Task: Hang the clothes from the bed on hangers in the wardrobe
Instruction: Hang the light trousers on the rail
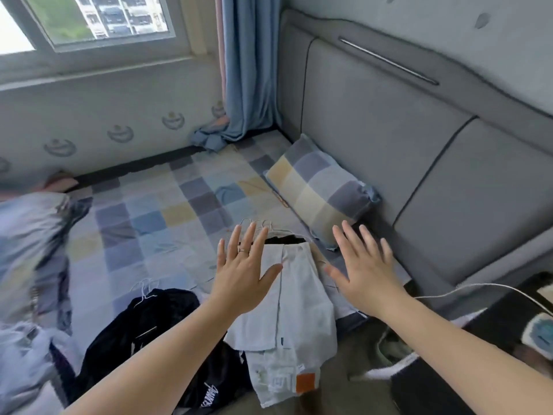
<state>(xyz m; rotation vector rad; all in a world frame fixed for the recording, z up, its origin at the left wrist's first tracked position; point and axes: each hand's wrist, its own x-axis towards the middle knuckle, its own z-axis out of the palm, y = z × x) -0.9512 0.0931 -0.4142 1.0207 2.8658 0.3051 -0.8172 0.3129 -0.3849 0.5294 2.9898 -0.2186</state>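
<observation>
A folded pale white garment (296, 301) lies at the near corner of the bed (155, 226), with another white piece bearing an orange label (281, 378) under it. A black garment (149, 333) with white lettering lies to its left. White wire hangers (143, 290) rest beside the black garment, and more hangers (257, 224) lie just beyond my fingertips. My left hand (242, 271) hovers with fingers spread above the pale garment's left edge. My right hand (362, 268) is spread the same way over its right side. Neither holds anything. No wardrobe is in view.
A checked pillow (323, 190) leans against the grey padded headboard (404, 139). Blurred bluish clothes (33, 250) are heaped at the left. A blue curtain (248, 70) hangs in the far corner by the window. A white cable (484, 287) runs over a dark nightstand at right.
</observation>
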